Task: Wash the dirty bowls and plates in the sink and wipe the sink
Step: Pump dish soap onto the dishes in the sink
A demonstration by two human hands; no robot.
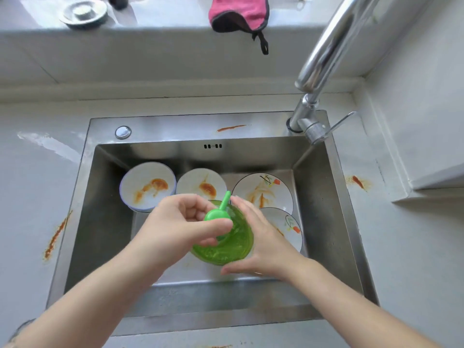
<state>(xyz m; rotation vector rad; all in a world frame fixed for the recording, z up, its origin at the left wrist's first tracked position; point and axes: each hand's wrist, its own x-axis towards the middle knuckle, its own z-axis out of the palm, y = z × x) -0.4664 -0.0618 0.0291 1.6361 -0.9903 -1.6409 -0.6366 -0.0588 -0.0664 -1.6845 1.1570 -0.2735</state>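
Left hand [183,222] pinches the pump of the translucent green plastic soap bottle [226,246]; right hand [263,237] cups it, apparently steadying it for dispensing.

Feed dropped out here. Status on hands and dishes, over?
Left hand grips pump of soap bottle; right hand holds its side. Two bowls, two plates dirty in sink. No water running, nothing blocking.

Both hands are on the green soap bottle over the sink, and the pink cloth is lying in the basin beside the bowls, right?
Not quite. The head view shows the pink cloth draped over the ledge behind the sink, not in the basin. Left hand and right hand do both hold the green soap bottle.
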